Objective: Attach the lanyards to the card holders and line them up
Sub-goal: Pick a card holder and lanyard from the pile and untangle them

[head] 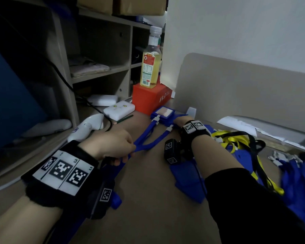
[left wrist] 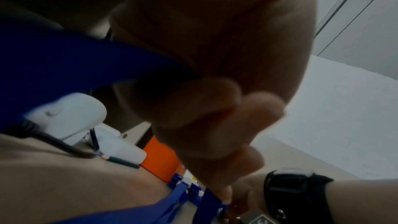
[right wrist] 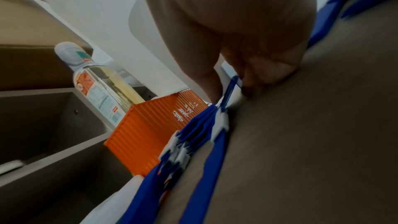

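A stack of blue card holders (head: 163,114) lies on the desk in front of an orange box. Blue lanyard straps (head: 148,138) run back from its white clips (head: 169,128) toward me. My left hand (head: 113,145) grips the loop end of these straps in a fist; the left wrist view shows the blue lanyard (left wrist: 86,60) passing under my curled fingers (left wrist: 193,101). My right hand (head: 182,120) is at the stack's right corner, mostly hidden behind its wristband. In the right wrist view its thumb and curled fingers (right wrist: 269,71) pinch the edge of a card holder (right wrist: 232,83).
Orange box (head: 148,99) with a bottle (head: 151,67) on top stands behind the stack. White devices (head: 119,110) and a white controller (head: 88,127) lie left, under a shelf unit (head: 99,71). Yellow and black lanyards (head: 236,140), loose blue holders (head: 188,176) and blue lanyards (head: 298,173) lie right.
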